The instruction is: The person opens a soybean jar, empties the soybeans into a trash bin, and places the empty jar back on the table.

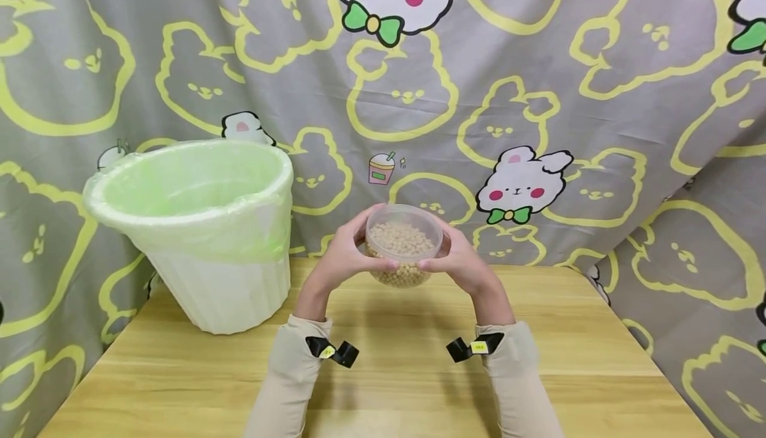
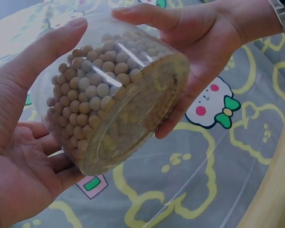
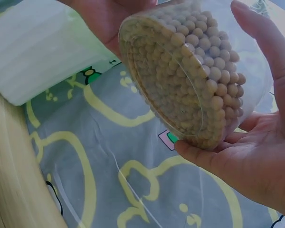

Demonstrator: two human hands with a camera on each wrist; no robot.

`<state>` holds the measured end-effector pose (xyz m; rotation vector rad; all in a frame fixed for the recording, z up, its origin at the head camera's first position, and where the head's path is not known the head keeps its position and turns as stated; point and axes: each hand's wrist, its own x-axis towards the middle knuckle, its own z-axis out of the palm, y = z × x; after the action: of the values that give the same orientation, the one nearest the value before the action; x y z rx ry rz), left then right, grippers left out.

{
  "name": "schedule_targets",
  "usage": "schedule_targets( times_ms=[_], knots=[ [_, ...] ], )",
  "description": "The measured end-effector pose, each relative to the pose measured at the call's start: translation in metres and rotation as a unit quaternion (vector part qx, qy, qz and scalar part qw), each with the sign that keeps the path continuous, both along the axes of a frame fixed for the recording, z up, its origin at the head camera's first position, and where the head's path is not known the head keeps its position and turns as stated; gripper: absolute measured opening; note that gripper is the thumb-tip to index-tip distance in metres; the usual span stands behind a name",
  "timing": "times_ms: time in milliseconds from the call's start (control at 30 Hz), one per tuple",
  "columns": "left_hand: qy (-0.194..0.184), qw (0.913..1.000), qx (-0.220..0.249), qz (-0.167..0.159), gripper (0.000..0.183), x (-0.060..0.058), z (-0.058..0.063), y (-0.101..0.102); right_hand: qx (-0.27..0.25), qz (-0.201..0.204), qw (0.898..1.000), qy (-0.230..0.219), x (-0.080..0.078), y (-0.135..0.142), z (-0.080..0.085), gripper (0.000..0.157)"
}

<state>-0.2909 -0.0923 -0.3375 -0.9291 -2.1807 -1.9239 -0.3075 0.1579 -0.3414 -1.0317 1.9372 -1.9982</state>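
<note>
A clear round plastic tub (image 1: 402, 275) of small beige beads (image 1: 403, 238) is held up above the table. My left hand (image 1: 347, 248) grips its left side, thumb across the front and fingers curled behind. On the other side my right hand (image 1: 459, 258) holds it the same way, so the tub sits between both palms. No lid shows on top. The left wrist view shows the tub's clear base and the beads (image 2: 85, 99) piled against its wall. In the right wrist view the right thumb lies along the wall of the tub (image 3: 251, 80).
A white wastebasket (image 1: 233, 285) with a pale green liner (image 1: 197, 179) stands at the left of the wooden table (image 1: 407, 371). Behind and to the right hangs a grey curtain (image 1: 419, 152) with cartoon animals. Each sleeve carries a small black wrist camera (image 1: 332, 350).
</note>
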Motion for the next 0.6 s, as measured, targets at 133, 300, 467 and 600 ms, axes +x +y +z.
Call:
schedule_targets(
  times_ms=[133,300,467,600],
  knots=[
    [-0.001,1.0000,0.001,-0.002,0.102,0.000,-0.002,0.001,0.001,-0.009,1.000,-0.006,0.001,0.001,-0.002,0.098],
    [-0.009,0.9999,0.010,-0.005,0.104,0.002,-0.003,0.006,0.002,-0.008,1.000,-0.010,0.002,0.002,-0.001,0.098],
    [-0.020,0.9997,0.012,-0.003,0.108,0.004,-0.006,0.010,0.000,-0.011,1.000,-0.011,0.005,0.002,-0.002,0.099],
    [-0.025,0.9997,0.005,0.006,0.114,0.004,-0.008,0.012,0.016,-0.009,1.000,0.001,0.005,-0.001,-0.003,0.103]
  ],
)
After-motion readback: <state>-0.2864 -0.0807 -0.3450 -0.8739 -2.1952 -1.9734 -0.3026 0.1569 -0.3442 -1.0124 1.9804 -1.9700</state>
